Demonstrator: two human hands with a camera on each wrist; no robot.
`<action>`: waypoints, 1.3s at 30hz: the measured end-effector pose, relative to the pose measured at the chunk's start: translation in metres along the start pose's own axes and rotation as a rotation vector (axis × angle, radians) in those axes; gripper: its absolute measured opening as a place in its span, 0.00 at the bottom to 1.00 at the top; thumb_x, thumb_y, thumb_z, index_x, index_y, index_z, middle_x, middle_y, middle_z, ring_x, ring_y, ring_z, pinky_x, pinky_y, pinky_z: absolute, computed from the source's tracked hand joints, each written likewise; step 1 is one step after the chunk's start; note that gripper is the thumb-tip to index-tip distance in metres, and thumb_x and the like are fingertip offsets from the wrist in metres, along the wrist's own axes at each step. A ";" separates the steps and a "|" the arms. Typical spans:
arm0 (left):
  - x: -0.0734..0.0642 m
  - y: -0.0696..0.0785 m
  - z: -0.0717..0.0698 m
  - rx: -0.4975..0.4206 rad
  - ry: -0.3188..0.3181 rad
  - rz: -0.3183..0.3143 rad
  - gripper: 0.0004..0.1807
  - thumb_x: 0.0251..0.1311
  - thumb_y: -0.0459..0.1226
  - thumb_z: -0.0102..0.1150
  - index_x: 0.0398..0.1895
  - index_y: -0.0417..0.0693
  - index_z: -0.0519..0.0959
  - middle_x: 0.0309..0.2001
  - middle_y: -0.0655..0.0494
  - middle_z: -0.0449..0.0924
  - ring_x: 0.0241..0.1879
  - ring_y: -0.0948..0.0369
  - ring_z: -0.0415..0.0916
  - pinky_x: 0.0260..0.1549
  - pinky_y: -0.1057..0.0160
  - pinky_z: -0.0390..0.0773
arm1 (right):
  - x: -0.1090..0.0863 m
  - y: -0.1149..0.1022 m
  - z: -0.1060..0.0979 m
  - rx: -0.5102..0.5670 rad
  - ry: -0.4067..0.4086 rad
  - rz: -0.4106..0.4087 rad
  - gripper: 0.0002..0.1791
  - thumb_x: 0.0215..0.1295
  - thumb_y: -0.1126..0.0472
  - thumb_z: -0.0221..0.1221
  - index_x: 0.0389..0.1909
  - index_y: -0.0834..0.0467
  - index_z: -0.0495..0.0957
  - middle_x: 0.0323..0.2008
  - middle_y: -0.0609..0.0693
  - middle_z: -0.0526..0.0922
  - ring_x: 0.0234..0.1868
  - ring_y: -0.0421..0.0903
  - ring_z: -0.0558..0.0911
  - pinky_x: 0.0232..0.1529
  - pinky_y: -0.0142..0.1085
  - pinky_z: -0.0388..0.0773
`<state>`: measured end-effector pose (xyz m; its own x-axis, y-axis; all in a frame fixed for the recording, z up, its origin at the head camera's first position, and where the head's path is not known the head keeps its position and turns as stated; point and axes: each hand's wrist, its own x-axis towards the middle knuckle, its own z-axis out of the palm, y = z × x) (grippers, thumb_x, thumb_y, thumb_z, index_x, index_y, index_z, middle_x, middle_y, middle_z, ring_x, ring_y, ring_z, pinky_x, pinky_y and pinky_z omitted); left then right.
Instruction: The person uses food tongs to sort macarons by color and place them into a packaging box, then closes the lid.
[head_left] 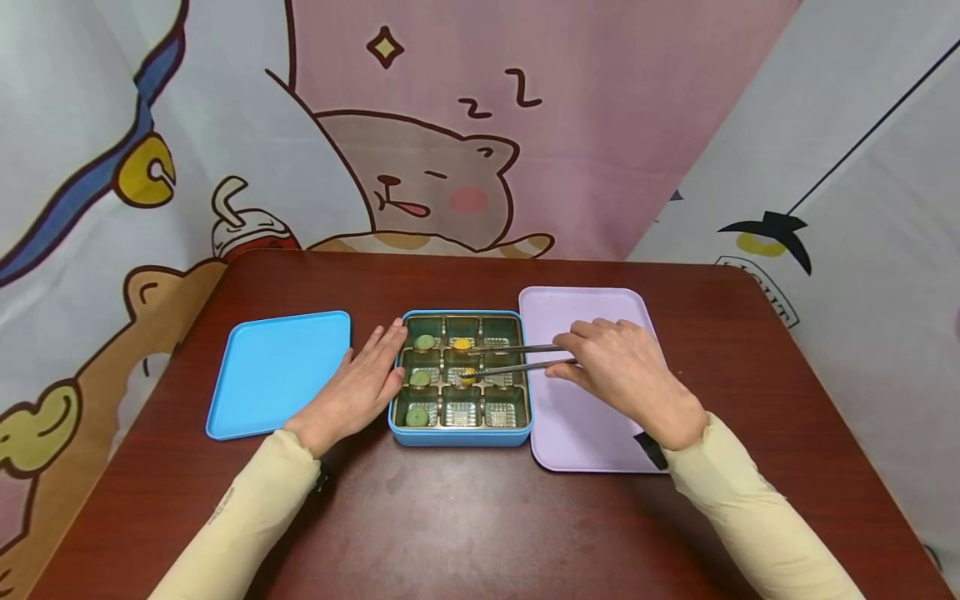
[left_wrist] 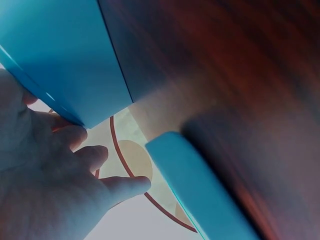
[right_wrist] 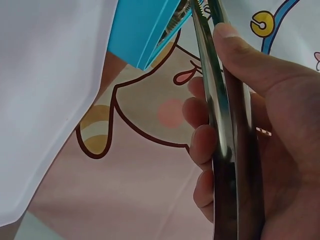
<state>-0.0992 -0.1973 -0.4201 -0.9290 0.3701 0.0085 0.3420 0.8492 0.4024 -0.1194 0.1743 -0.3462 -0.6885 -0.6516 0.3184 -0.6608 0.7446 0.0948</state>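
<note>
A blue box (head_left: pixel 461 437) with a metallic nine-compartment insert sits mid-table. Green round pieces (head_left: pixel 420 378) fill its left column, one per compartment. Yellow pieces lie in the back-middle (head_left: pixel 462 343) and centre (head_left: pixel 468 377) compartments. My left hand (head_left: pixel 360 385) rests against the box's left side, fingers extended; the left wrist view also shows this. In my right hand (head_left: pixel 622 364) I hold metal tongs (head_left: pixel 525 366), thumb on one arm and fingers curled round the other in the right wrist view. The tongs' tips stand apart over the middle column, the nearer one at the centre yellow piece.
A light blue lid or tray (head_left: pixel 281 371) lies left of the box. Right of the box, a lilac tray (head_left: pixel 577 433) extends under my right hand. Behind the brown table (head_left: pixel 480 517) hangs a cartoon-printed curtain (head_left: pixel 585 150).
</note>
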 end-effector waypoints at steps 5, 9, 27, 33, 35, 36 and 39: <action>0.001 0.001 0.000 -0.002 -0.002 0.003 0.34 0.82 0.44 0.41 0.85 0.45 0.48 0.84 0.50 0.42 0.81 0.44 0.43 0.69 0.26 0.50 | -0.008 0.002 0.000 0.017 0.011 0.026 0.22 0.58 0.42 0.74 0.42 0.55 0.88 0.29 0.45 0.82 0.28 0.49 0.80 0.26 0.43 0.76; 0.001 0.002 -0.001 -0.004 -0.005 0.003 0.35 0.82 0.45 0.41 0.85 0.46 0.47 0.84 0.51 0.41 0.82 0.45 0.42 0.70 0.26 0.50 | -0.017 0.006 0.001 0.034 0.019 0.061 0.22 0.57 0.42 0.74 0.42 0.55 0.88 0.28 0.45 0.82 0.27 0.48 0.79 0.24 0.43 0.75; 0.001 0.003 0.000 0.000 -0.012 0.008 0.35 0.82 0.45 0.41 0.85 0.45 0.48 0.84 0.49 0.42 0.81 0.44 0.43 0.70 0.27 0.50 | -0.041 0.019 -0.005 0.045 0.091 0.088 0.20 0.59 0.44 0.73 0.42 0.55 0.86 0.22 0.41 0.74 0.21 0.42 0.74 0.21 0.39 0.72; 0.002 0.003 0.000 0.000 -0.016 -0.001 0.35 0.82 0.45 0.40 0.85 0.45 0.48 0.84 0.50 0.41 0.82 0.44 0.42 0.70 0.27 0.49 | -0.057 0.028 -0.010 0.062 0.082 0.137 0.23 0.59 0.45 0.73 0.51 0.54 0.86 0.27 0.42 0.79 0.23 0.41 0.75 0.22 0.37 0.72; 0.002 0.002 0.000 -0.001 -0.016 -0.002 0.35 0.82 0.46 0.40 0.85 0.45 0.48 0.84 0.50 0.41 0.82 0.44 0.42 0.70 0.27 0.49 | -0.064 0.032 -0.012 0.071 0.089 0.155 0.24 0.60 0.46 0.73 0.53 0.53 0.85 0.29 0.43 0.81 0.25 0.41 0.75 0.22 0.38 0.73; 0.001 0.002 -0.001 -0.001 -0.016 -0.002 0.35 0.82 0.46 0.40 0.85 0.45 0.47 0.84 0.50 0.41 0.81 0.44 0.42 0.70 0.26 0.49 | -0.068 0.034 -0.013 0.073 0.094 0.165 0.24 0.60 0.46 0.73 0.53 0.53 0.85 0.29 0.44 0.81 0.25 0.42 0.75 0.22 0.39 0.73; 0.000 0.001 -0.002 0.000 -0.019 -0.005 0.35 0.82 0.46 0.40 0.85 0.45 0.47 0.84 0.49 0.41 0.81 0.43 0.42 0.70 0.26 0.49 | -0.081 0.041 -0.016 0.083 0.092 0.208 0.23 0.61 0.48 0.72 0.54 0.53 0.83 0.33 0.45 0.82 0.28 0.43 0.77 0.25 0.44 0.76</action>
<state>-0.0987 -0.1968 -0.4180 -0.9278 0.3729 -0.0112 0.3372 0.8511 0.4024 -0.0858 0.2602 -0.3526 -0.7846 -0.4667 0.4081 -0.5328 0.8442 -0.0588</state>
